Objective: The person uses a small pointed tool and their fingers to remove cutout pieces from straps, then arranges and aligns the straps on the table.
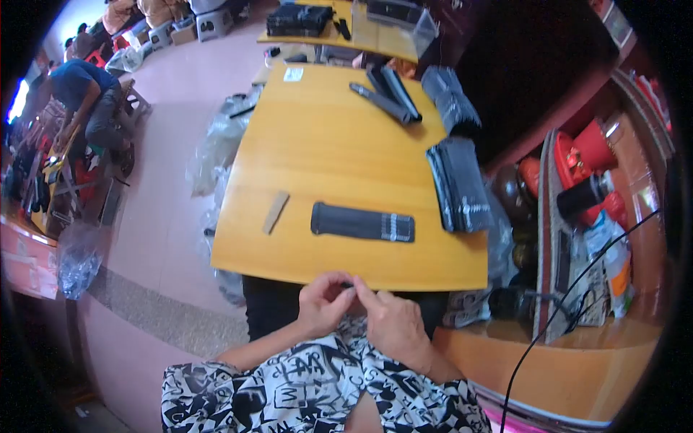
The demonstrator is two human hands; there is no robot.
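At the near edge of the yellow table [325, 144], my left hand [323, 309] and my right hand [395, 328] meet fingertip to fingertip. Both are closed, pinching a small black piece [347, 285] that the fingers mostly cover; its kind cannot be made out. Just beyond my hands lies a flat black fabric strip [354, 221] with white marking near its right end. Left of it rests a short brown strip [276, 212], like cardboard.
Bundled black strips [462, 184] and another dark bundle [449, 97] line the table's right edge. Several black strips [388, 97] lie at the far end. A cluttered shelf [563, 216] stands right, with a black cable [534, 339]. A seated person [90, 101] is at left.
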